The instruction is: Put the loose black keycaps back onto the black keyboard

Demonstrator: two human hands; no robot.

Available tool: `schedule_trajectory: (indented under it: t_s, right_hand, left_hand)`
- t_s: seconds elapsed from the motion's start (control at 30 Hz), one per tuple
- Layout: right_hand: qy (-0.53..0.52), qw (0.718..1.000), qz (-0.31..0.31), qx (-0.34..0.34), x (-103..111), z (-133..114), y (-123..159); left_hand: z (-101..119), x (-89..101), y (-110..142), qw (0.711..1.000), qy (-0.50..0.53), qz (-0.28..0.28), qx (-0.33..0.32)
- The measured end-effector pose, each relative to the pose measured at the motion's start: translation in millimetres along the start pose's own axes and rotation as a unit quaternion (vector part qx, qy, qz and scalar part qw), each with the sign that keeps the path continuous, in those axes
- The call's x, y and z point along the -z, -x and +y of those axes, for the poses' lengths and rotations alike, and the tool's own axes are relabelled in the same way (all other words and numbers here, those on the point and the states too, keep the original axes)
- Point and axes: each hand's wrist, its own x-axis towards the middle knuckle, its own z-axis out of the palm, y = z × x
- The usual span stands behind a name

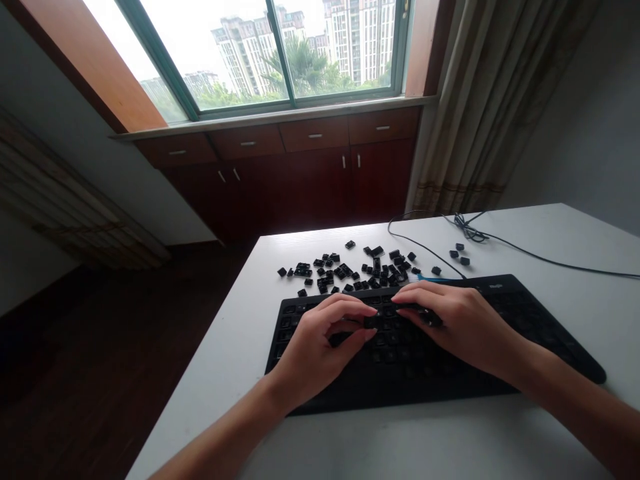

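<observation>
A black keyboard [320, 393] lies on the white table, with many of its keys off and bare key sockets showing in the middle. Over its centre, my left hand [327, 333] pinches a small black keycap [370, 323] between thumb and fingertips. My right hand [450, 310] is just to the right, its fingers bent and close together over the upper key rows. Something dark shows beneath those fingers, too dim to make out. Behind the keyboard lies a scattered heap of loose black keycaps [343, 271], some tipped over.
Several separate keycaps [465, 261] sit at the right rear, near a bundled black cable [470, 230]. A blue object [429, 279] is partly hidden behind my right hand. Beyond the white table [225, 373] stand a dark red cabinet [300, 190] and a window.
</observation>
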Motion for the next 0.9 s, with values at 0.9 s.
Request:
schedule_trajectory:
  t_s: [0.9]
  right_hand:
    - [0.023, 0.999, -0.010, 0.021, -8, 0, -4]
  left_hand:
    - [0, -0.4, -4, 0.997, 0.079, 0.019, 0.015]
